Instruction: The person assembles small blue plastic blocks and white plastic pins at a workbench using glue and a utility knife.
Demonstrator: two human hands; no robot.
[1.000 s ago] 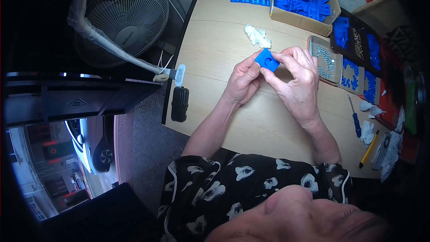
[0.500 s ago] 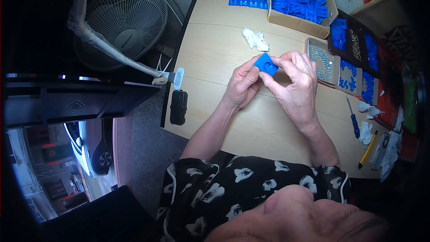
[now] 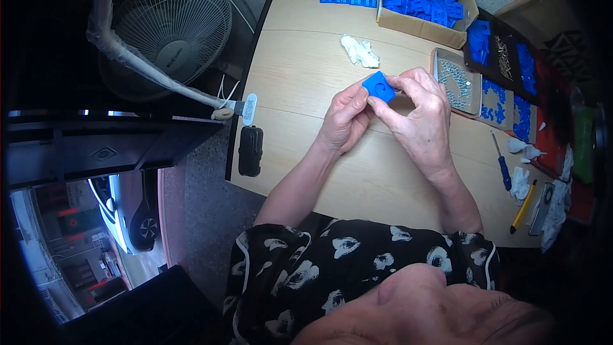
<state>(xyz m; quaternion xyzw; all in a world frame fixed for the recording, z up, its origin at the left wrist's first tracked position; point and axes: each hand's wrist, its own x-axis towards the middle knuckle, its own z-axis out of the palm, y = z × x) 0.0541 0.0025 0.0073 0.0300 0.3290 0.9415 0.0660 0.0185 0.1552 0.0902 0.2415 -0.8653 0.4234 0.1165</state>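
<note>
The left hand (image 3: 345,120) and right hand (image 3: 423,118) both pinch the blue plate (image 3: 379,86), apparently adjusting or checking it, so the next move calls for a steady grip.

Crumpled tissue (image 3: 360,52) and screwdriver (image 3: 504,171) on table (image 3: 287,83)

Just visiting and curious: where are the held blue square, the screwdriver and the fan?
Held blue square (image 3: 379,87), head view: middle of its face.
Screwdriver (image 3: 504,172), head view: blue handle.
Fan (image 3: 174,57), head view: central hub.
</note>
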